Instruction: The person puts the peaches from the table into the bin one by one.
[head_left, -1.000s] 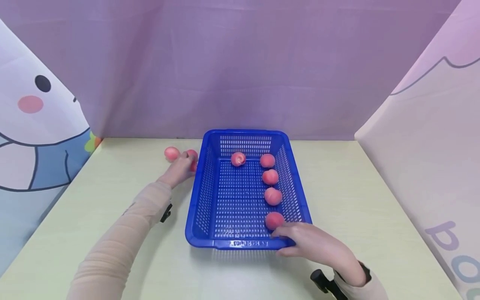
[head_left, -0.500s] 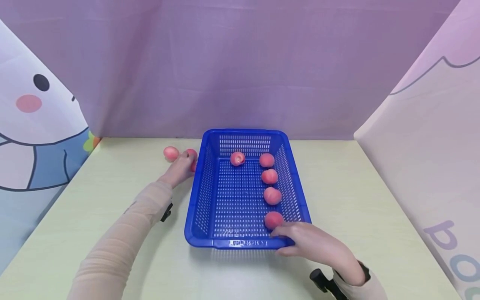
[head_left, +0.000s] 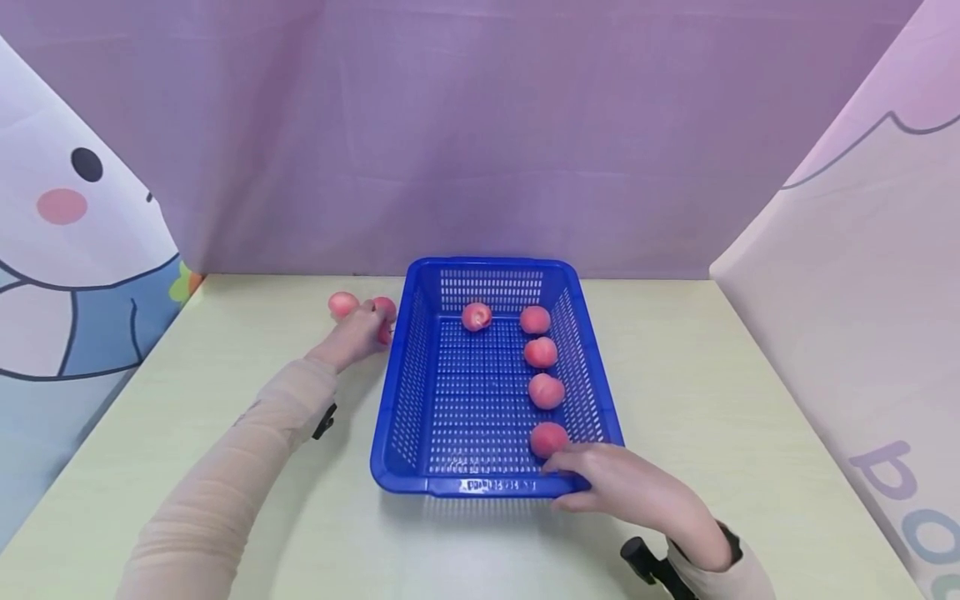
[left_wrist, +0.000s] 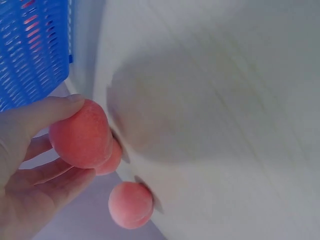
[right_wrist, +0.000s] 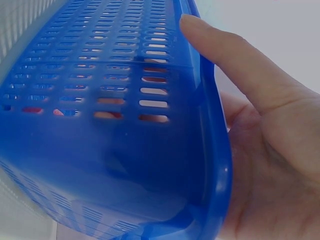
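Between thumb and fingers my left hand (head_left: 351,340) holds a pinkish-red peach (left_wrist: 81,136), just outside the left wall of a blue plastic basket (head_left: 399,392). In the left wrist view a second peach (left_wrist: 111,159) shows partly behind the held one, and a third peach (left_wrist: 131,205) lies a little apart on the table. My right hand (head_left: 630,493) grips the basket's near right rim, thumb outside and fingers over the inner side. Inside the basket, several peaches form a column along the right wall, and a single peach (head_left: 476,317) sits at the far left.
The basket stands on a pale yellow-green table (head_left: 675,375). A purple cloth (head_left: 487,133) hangs behind the table's far edge. Printed cartoon panels (head_left: 67,217) flank both sides.
My left wrist and forearm have shifted slightly left, with the hand still on the peach. My right hand and the basket stay in place.
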